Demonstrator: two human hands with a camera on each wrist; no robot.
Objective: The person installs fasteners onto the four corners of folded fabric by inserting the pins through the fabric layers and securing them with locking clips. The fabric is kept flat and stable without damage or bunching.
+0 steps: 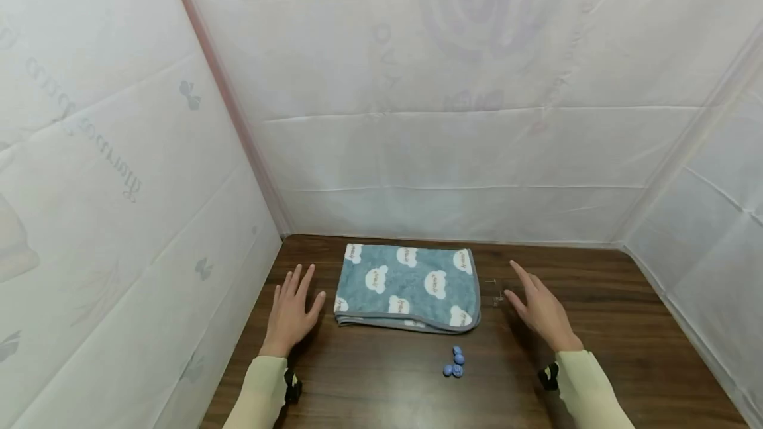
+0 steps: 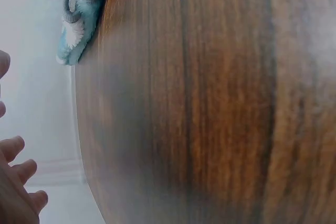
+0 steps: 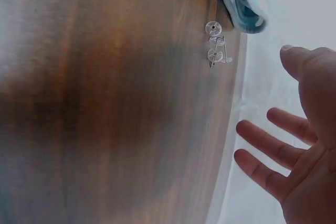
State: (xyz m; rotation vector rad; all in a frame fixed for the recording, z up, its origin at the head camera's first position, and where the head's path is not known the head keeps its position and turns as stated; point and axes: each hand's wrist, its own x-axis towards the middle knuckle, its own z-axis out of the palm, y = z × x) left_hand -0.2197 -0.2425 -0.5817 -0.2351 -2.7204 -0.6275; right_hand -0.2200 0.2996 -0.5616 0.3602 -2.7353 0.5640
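Note:
A folded blue-grey fleece blanket with white bear-head patches lies on the wooden table, between the two hands. To its left my left hand holds nothing, its fingers spread. My right hand is on the other side, also with nothing in it, fingers extended and thumb apart. Close to that thumb lie several small clear pins with round transparent heads; the right wrist view shows the clear discs and thin shafts beside the blanket's edge. In front of the blanket sit several small round blue pieces in a cluster.
The brown wooden table ends at a white sheet wall at the back. More white sheeting stands along the left, and another sheet along the right. Dark bands circle both wrists over pale sleeves.

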